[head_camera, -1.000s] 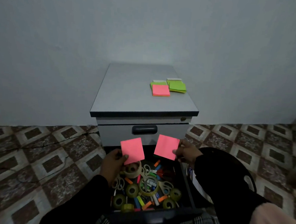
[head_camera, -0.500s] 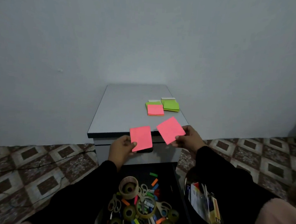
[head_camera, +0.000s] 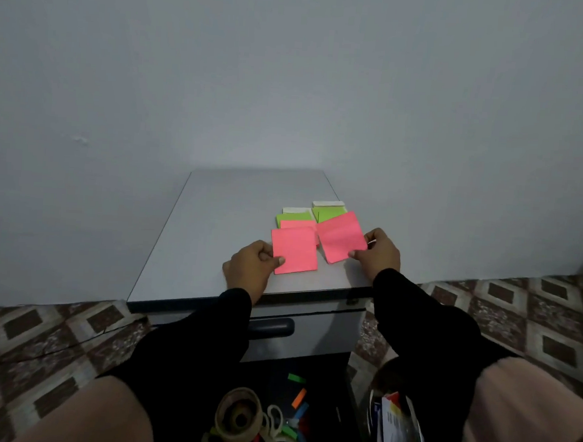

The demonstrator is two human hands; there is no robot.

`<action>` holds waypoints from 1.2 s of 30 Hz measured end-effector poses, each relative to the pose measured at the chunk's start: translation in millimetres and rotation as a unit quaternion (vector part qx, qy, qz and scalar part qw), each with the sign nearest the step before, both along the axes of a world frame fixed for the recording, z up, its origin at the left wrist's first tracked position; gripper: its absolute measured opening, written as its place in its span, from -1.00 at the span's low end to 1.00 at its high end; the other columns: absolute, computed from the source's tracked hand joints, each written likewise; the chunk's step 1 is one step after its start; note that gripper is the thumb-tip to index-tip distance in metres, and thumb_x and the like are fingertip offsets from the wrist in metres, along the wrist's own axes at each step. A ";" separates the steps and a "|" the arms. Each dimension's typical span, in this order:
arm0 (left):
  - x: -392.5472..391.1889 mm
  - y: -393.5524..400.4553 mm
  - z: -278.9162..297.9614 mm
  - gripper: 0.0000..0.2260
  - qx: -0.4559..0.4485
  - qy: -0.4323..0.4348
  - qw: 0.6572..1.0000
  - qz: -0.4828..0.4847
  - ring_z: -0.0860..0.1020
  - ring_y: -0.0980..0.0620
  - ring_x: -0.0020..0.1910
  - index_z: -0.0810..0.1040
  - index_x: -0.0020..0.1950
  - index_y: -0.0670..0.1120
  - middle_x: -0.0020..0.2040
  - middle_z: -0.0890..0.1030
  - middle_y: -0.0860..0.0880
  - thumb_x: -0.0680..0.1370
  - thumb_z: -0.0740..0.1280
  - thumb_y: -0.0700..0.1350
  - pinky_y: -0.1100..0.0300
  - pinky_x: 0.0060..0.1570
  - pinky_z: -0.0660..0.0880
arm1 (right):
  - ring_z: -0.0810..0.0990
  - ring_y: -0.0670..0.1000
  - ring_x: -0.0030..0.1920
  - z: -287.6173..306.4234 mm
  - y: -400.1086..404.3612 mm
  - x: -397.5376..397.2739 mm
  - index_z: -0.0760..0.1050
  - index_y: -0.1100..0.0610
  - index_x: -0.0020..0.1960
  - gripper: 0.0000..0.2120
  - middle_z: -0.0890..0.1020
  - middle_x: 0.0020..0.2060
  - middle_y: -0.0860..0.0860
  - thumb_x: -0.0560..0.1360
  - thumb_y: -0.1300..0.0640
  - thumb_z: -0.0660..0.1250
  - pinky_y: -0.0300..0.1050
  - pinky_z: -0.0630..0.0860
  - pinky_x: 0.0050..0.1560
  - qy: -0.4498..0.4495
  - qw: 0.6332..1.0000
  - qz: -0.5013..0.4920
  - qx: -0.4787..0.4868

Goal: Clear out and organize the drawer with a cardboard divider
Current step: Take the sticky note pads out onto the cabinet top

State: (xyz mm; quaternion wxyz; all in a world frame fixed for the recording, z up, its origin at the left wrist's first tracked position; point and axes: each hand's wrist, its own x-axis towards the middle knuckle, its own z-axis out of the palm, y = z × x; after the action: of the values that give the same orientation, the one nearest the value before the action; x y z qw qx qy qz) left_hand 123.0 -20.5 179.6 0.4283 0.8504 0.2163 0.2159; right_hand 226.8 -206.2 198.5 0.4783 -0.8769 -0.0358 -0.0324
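Note:
My left hand point(head_camera: 249, 269) pinches a pink sticky-note pad point(head_camera: 295, 250) by its near left corner, low over the grey cabinet top point(head_camera: 214, 236). My right hand point(head_camera: 378, 255) pinches a second pink pad point(head_camera: 342, 237) by its right edge, tilted, over the green pads. Behind them lie two green sticky-note pads point(head_camera: 293, 217) point(head_camera: 326, 212) and another pink pad point(head_camera: 298, 224), partly covered. The open drawer point(head_camera: 323, 400) below holds tape rolls point(head_camera: 239, 415), scissors and coloured slips. No cardboard divider is in view.
The cabinet stands against a plain wall point(head_camera: 291, 84) on a patterned tile floor point(head_camera: 43, 342). A closed upper drawer with a dark handle point(head_camera: 273, 327) sits above the open one. A packet of papers point(head_camera: 398, 429) stands to the right of the drawer.
Both hands have carried the two pink pads up from the drawer and forward onto the cabinet top, beside the pads lying there. The camera has tilted up.

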 end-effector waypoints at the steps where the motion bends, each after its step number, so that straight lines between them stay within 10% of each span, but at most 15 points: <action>1: 6.2 -0.1 0.1 -0.87 0.003 0.002 1.000 -0.002 0.53 0.05 -0.14 0.50 -0.19 0.02 -0.29 0.54 0.11 0.44 0.43 0.01 0.13 0.01 0.32 | 0.43 0.04 -0.16 -1.3 2.9 5.9 0.33 0.15 -0.10 -0.73 0.49 -0.20 0.07 0.39 0.27 0.43 -0.18 0.29 -0.33 -0.001 1.000 -0.002 0.007; 11: 38.2 7.6 -4.5 -0.52 0.167 -0.017 0.985 -0.031 0.41 -0.07 0.22 0.40 0.30 -0.05 0.23 0.42 -0.07 0.44 0.42 0.04 0.05 0.14 0.37 | 0.37 0.21 0.26 -14.1 22.7 29.9 0.32 0.16 0.29 -0.46 0.43 0.22 0.15 0.38 0.22 0.44 0.02 0.35 0.16 -0.059 0.993 -0.070 -0.070; 21: 42.5 2.0 -12.1 -0.62 0.392 0.095 0.906 -0.127 0.24 -0.01 0.43 0.33 0.41 0.12 0.46 0.29 0.05 0.60 0.11 0.14 -0.01 0.29 0.23 | 0.35 0.12 0.26 -27.8 34.8 25.2 0.50 0.05 0.20 -0.73 0.47 0.23 0.04 0.55 0.15 0.16 -0.04 0.29 0.19 -0.176 0.949 0.064 -0.252; 32: 54.3 -0.1 -13.6 -0.58 0.397 0.137 0.901 -0.108 0.14 -0.05 0.49 0.22 0.47 0.15 0.53 0.17 0.08 0.62 0.03 0.15 -0.07 0.35 0.16 | 0.26 0.10 0.38 -30.2 37.0 30.4 0.34 0.05 0.36 -0.60 0.36 0.35 0.02 0.57 -0.07 0.14 0.03 0.19 0.33 -0.153 0.938 0.108 -0.291; 36: 43.8 3.8 -14.1 -0.63 0.281 0.027 0.953 -0.112 0.18 -0.10 0.47 0.37 0.41 0.01 0.46 0.33 0.01 0.60 0.19 -0.01 0.02 0.36 0.23 | 0.24 0.12 0.38 -26.7 33.3 23.8 0.25 0.18 0.34 -0.41 0.36 0.29 0.09 0.46 -0.09 0.34 0.01 0.23 0.30 -0.145 0.972 0.089 -0.163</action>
State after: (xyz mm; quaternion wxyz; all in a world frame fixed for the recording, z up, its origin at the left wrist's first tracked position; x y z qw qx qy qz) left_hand 166.8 -16.7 165.5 0.1872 0.9608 0.0612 0.1953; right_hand 250.6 -172.9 171.7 0.3198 -0.9222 -0.1876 -0.1098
